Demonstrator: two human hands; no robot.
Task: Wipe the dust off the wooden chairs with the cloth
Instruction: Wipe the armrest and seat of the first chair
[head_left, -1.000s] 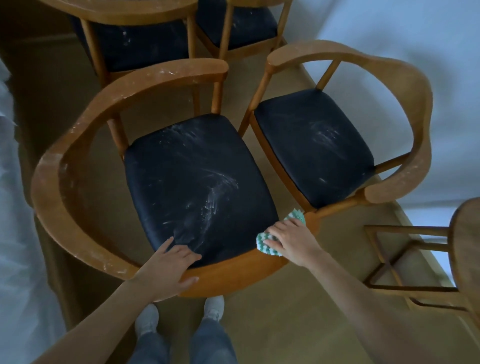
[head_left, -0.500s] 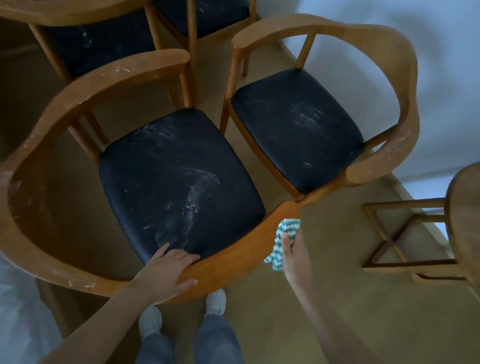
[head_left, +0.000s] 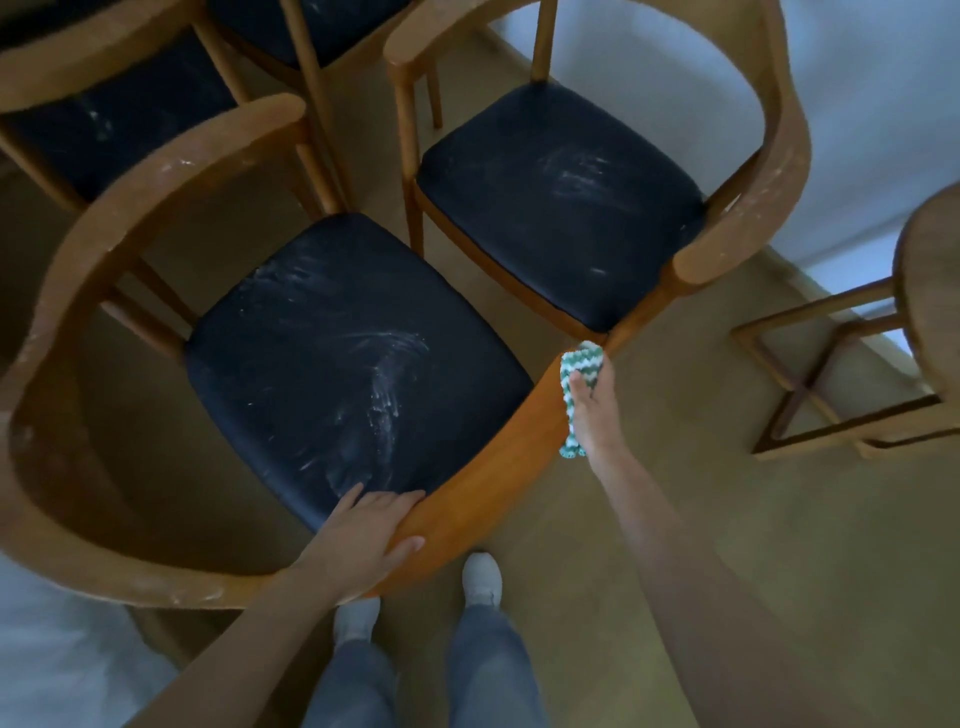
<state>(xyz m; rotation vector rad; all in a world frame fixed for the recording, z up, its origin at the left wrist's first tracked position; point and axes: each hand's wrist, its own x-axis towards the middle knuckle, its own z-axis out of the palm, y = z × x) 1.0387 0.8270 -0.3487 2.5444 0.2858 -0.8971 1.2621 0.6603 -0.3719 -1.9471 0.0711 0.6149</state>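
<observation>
- The near chair (head_left: 337, 364) fills the left and middle of the view. Pale dust speckles its curved back rail (head_left: 47, 332), and white smears streak the dark cushion, so most of it looks unwiped.
- Beyond it, at the far left, more chairs (head_left: 104, 130) of the same kind stand close together, with dust on their seats too.
- The left hand (head_left: 363, 535) rests on the near edge of the seat. Its fingers lie almost straight on the cushion and the thumb stretches across the face of the front rail (head_left: 483, 499). It holds nothing and seems placed there to brace the chair against the push of wiping.
- The cloth (head_left: 581, 371), green and white in a zigzag pattern, sits at the right front corner of the near chair, against the outer face of the rail. One end hangs loose below the wrist.
- The right hand (head_left: 592, 410) holds the cloth, thumb over it and fingers behind, and presses it flat to the wood. The grip suits a stroke along the rail, which I judge to be the step in hand.
- The second chair (head_left: 561, 208) stands just beyond that corner, its near leg almost touching the cloth. Its seat and arm are also dusty.
- At the far right, a wooden stool (head_left: 930, 291) stands apart on the floor.
</observation>
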